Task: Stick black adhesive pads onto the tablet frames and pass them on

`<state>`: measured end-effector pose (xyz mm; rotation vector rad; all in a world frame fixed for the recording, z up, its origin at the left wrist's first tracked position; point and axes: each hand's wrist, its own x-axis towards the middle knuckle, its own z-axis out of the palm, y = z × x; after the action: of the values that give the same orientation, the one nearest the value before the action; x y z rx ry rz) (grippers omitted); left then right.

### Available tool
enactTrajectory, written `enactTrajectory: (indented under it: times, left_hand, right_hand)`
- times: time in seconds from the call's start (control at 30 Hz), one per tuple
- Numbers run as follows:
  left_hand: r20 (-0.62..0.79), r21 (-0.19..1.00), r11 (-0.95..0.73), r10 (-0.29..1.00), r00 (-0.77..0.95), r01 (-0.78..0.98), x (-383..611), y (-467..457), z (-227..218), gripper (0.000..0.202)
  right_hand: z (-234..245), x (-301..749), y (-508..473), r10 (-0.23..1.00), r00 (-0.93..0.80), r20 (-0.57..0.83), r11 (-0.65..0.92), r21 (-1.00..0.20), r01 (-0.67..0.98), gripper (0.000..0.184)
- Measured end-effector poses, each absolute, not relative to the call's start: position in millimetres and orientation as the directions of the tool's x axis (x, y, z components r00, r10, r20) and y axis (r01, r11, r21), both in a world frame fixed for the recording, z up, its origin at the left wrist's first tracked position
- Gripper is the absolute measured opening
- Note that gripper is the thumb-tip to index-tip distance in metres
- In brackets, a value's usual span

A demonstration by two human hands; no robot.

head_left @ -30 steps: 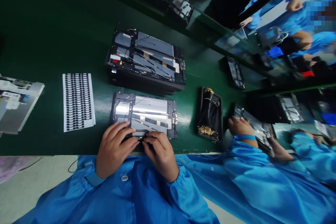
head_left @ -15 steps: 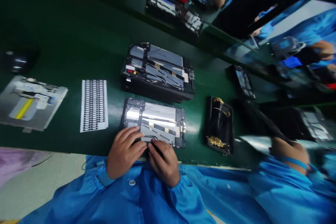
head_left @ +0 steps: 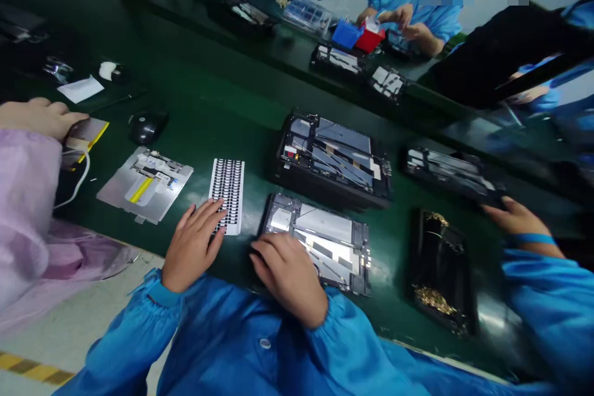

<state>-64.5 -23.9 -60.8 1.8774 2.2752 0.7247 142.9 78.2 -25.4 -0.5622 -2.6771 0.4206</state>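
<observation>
My left hand lies with fingers stretched over the lower part of a white sheet bearing rows of small black pieces. It appears to touch the sheet and grips nothing. Over the lower left of an opened tablet is my right hand, its fingers bent and close together. Whatever those fingers hold, if anything, is hidden. The tablet lies flat, its silver battery plates and dark cables showing.
Behind the tablet stands a stack of similar opened tablets. A black tray with gold-ended pieces is to the right, near a co-worker's hand. Leftward are a metal panel, a mouse and another person's hand.
My left hand has left the tablet and moved left onto the white sheet. My right hand has shifted toward the tablet's left side. The view has swung left, showing the pink-sleeved person.
</observation>
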Motion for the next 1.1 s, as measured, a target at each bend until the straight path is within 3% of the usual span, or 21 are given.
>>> enactTrajectory:
  times: [0.17, 0.33, 0.43, 0.53, 0.63, 0.73, 0.83, 0.97, 1.1]
  left_hand:
    - [0.243, 0.350, 0.120, 0.946, -0.214, 0.929, -63, -23, -67, 0.037]
    - [0.266, 0.327, 0.084, 0.947, -0.177, 0.941, -67, -20, -69, 0.037]
    - [0.299, 0.318, 0.054, 0.942, -0.154, 0.947, -72, -17, -72, 0.037]
    - [0.327, 0.312, 0.034, 0.934, -0.141, 0.949, -78, -12, -77, 0.038]
    - [0.375, 0.363, 0.020, 0.912, -0.166, 0.932, -82, -12, -82, 0.041]
    - [0.493, 0.451, 0.025, 0.826, -0.272, 0.892, -74, -16, -82, 0.041]
    - [0.589, 0.461, -0.043, 0.762, -0.270, 0.886, -45, -13, -71, 0.040]
    - [0.578, 0.392, -0.331, 0.814, 0.050, 0.858, 24, 7, -49, 0.023]
    - [0.537, 0.459, -0.476, 0.822, 0.193, 0.750, 88, 31, -40, 0.012]
  right_hand:
    - [-40, 75, 94, 0.359, -0.922, 0.148, 0.930, -0.135, 0.341, 0.013]
    - [-48, 56, 97, 0.398, -0.916, 0.044, 0.912, -0.125, 0.391, 0.009]
    - [-41, 52, 99, 0.439, -0.899, -0.009, 0.877, -0.213, 0.430, 0.014]
    - [-25, 78, 103, 0.465, -0.879, 0.110, 0.823, -0.420, 0.383, 0.013]
    - [-9, 146, 102, 0.617, -0.732, 0.288, 0.687, -0.650, 0.324, 0.009]
    - [-6, 232, 97, 0.793, -0.514, 0.325, 0.551, -0.744, 0.379, 0.009]
    - [-19, 297, 93, 0.855, -0.429, 0.292, 0.499, -0.692, 0.522, 0.009]
    - [-37, 324, 86, 0.772, -0.562, 0.295, 0.627, -0.491, 0.604, 0.012]
    - [-41, 317, 86, 0.701, -0.638, 0.318, 0.712, -0.341, 0.613, 0.014]
